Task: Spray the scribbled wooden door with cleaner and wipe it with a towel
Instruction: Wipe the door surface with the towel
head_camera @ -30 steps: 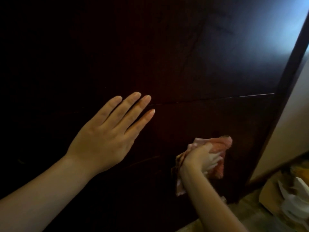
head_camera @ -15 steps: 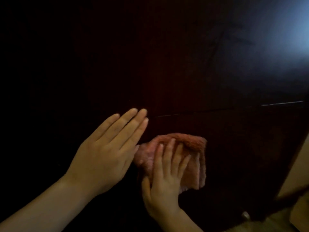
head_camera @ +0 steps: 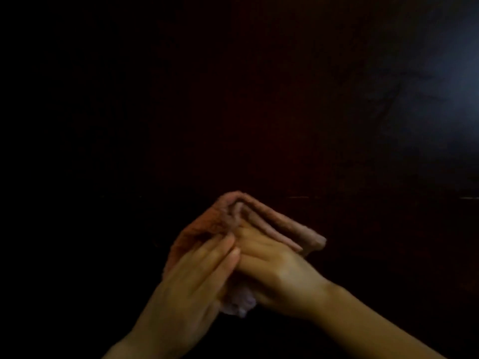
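Observation:
A dark wooden door (head_camera: 272,104) fills the whole view, with a thin horizontal seam about halfway down and faint scribble lines near the glare at upper right. A folded pink towel (head_camera: 261,216) is held in front of the lower middle of the door. My left hand (head_camera: 191,281) grips the towel's left side with fingers laid over it. My right hand (head_camera: 277,265) holds its right side, fingers tucked under the folded layers. The two hands touch at the fingertips. A small tail of towel hangs below between the palms.
A bluish light reflection (head_camera: 461,81) shines on the door at the upper right. The scene is very dark, and nothing else is visible around the hands.
My left hand came off the door and joined the right hand on the towel. The towel was lifted from lying flat on the door and folded between both hands. The view shifted left.

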Demonstrator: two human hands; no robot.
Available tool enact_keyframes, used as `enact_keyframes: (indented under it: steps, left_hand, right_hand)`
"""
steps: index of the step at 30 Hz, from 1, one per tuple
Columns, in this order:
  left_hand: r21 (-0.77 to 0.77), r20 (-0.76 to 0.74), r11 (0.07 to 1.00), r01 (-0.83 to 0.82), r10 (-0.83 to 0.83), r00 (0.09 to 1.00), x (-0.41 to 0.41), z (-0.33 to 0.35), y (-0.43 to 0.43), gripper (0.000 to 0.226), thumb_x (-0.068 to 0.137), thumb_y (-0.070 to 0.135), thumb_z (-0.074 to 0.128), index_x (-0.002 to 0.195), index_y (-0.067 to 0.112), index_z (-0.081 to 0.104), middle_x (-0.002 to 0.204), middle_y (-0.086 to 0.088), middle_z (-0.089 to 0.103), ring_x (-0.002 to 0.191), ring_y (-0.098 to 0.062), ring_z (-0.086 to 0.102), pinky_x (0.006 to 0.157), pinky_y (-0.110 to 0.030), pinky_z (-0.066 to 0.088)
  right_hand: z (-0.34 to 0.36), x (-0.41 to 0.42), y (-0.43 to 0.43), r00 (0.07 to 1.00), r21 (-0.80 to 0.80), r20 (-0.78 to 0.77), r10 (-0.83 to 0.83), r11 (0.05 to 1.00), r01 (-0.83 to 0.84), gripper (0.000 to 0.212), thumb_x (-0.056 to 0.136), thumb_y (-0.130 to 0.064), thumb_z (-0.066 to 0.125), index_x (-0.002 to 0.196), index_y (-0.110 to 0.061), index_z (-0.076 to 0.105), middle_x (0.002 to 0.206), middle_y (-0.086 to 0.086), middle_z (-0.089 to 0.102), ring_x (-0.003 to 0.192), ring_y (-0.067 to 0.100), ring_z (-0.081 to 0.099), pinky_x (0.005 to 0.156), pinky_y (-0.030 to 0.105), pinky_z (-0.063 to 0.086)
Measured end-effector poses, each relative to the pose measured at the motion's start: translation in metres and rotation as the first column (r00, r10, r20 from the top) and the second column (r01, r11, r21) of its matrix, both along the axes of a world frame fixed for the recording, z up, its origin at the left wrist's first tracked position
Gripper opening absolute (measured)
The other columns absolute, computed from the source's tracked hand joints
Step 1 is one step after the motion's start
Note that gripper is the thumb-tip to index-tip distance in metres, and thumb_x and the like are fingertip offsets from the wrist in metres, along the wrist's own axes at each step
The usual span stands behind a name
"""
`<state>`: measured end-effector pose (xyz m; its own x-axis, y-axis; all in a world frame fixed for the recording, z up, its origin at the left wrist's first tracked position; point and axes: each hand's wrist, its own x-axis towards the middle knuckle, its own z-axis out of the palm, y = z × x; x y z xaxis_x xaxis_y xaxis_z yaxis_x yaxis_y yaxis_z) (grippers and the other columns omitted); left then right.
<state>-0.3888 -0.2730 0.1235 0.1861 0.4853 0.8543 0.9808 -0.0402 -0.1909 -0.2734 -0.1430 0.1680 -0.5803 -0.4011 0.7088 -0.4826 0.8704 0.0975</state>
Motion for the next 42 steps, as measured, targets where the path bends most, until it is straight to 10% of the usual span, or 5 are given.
enact_keyframes:
  steps: [9, 16, 23, 35, 42]
  left_hand:
    - [-0.052, 0.083, 0.840, -0.540, 0.543, 0.836, 0.025, 0.010, 0.024, 0.061, 0.094, 0.050, 0.023, 0.138, 0.009, 0.027, 0.147, -0.015, 0.020, 0.143, -0.021, -0.012, 0.115, -0.040, 0.000]
    - [-0.051, 0.030, 0.692, -0.720, 0.722, 0.691, -0.004, 0.003, -0.003, 0.130, 0.054, 0.073, 0.049, 0.145, 0.001, -0.008, 0.151, -0.017, -0.022, 0.141, -0.034, -0.015, 0.109, -0.062, -0.003]
    - [0.197, 0.116, 0.677, -0.709, 0.702, 0.703, 0.000, 0.046, 0.028, 0.091, 0.087, 0.051, 0.046, 0.147, 0.010, -0.009, 0.150, -0.023, 0.005, 0.141, -0.028, -0.017, 0.112, -0.054, -0.009]
    - [0.161, -0.246, 0.762, -0.627, 0.646, 0.722, -0.037, -0.041, -0.012, 0.042, 0.097, 0.045, 0.024, 0.131, 0.026, 0.040, 0.146, -0.017, 0.025, 0.144, -0.026, -0.003, 0.112, -0.055, 0.001]
    - [0.168, -0.324, 0.805, -0.569, 0.590, 0.739, -0.057, -0.022, -0.036, 0.044, 0.100, 0.041, 0.017, 0.138, 0.023, 0.028, 0.157, -0.002, -0.008, 0.144, -0.016, -0.003, 0.115, -0.044, 0.001]
  right_hand:
    - [0.037, 0.028, 0.047, 0.692, 0.035, -0.258, -0.674, 0.709, 0.704, 0.055, 0.094, -0.034, 0.031, 0.145, -0.020, 0.014, 0.154, 0.005, 0.004, 0.143, 0.022, -0.006, 0.115, 0.043, -0.005]
    - [0.011, -0.011, 0.031, 0.571, -0.179, -0.364, -0.736, 0.656, 0.733, 0.066, 0.089, -0.040, 0.038, 0.145, -0.014, 0.014, 0.150, 0.017, 0.007, 0.141, 0.026, -0.009, 0.112, 0.053, -0.005]
    - [0.004, -0.035, 0.019, 0.474, -0.267, -0.432, -0.768, 0.610, 0.746, 0.080, 0.091, -0.056, 0.036, 0.148, -0.015, -0.002, 0.155, 0.012, -0.010, 0.141, 0.028, -0.013, 0.114, 0.050, -0.005]
    - [0.003, -0.028, 0.023, 0.517, -0.243, -0.409, -0.752, 0.636, 0.733, 0.065, 0.095, -0.049, 0.025, 0.145, -0.011, 0.009, 0.150, 0.019, 0.003, 0.139, 0.027, -0.014, 0.111, 0.052, -0.008]
    - [0.003, -0.043, -0.017, 0.790, 0.201, -0.390, -0.473, 0.793, 0.575, 0.059, 0.092, -0.040, 0.036, 0.143, -0.012, 0.023, 0.150, 0.013, 0.019, 0.140, 0.026, 0.014, 0.113, 0.051, 0.005]
